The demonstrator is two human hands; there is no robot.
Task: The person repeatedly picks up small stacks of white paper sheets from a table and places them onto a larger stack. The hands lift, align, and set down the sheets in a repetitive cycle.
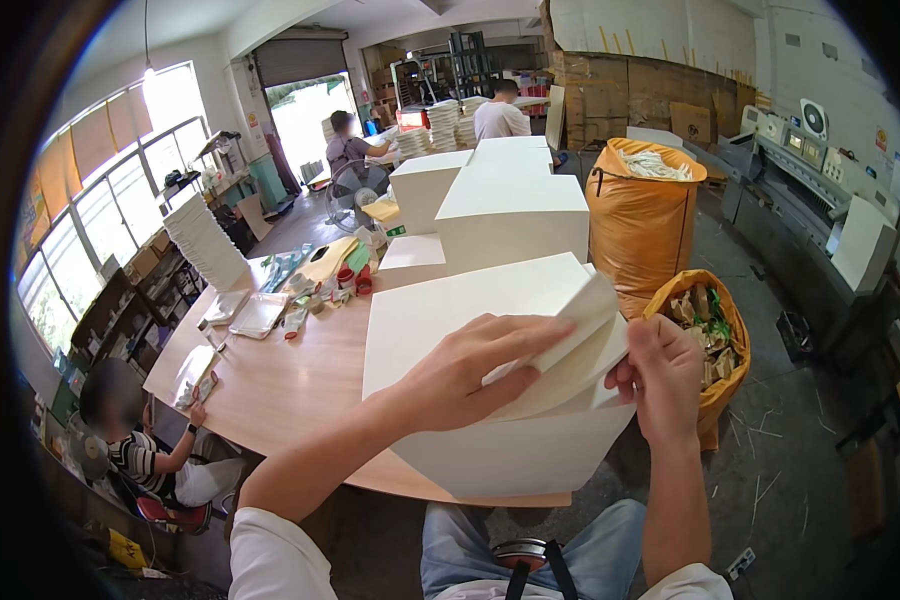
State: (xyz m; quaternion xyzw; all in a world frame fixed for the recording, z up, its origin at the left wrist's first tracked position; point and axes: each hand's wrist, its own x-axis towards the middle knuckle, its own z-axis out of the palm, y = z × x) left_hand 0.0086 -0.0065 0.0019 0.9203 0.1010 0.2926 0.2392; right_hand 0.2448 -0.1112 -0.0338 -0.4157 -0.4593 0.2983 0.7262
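Note:
A tall stack of white paper sheets [440,318] stands at the near edge of the wooden table, right in front of me. My left hand [490,365] lies across the top of it, thumb and fingers apart, against a few lifted sheets [588,312] that curl up at the right corner. On the right side, my right hand [660,370] is closed at the corner of the sheets, thumb against bent fingers, pinching paper edges there. How many sheets it grips is hidden.
More white paper stacks [515,215] rise behind mine. Tape rolls [355,280] and plastic packs [260,315] lie on the wooden table [300,400]. Two orange sacks [640,225] stand to the right, near a grey machine [800,190]. A seated person [160,450] is at the left; two others work farther back.

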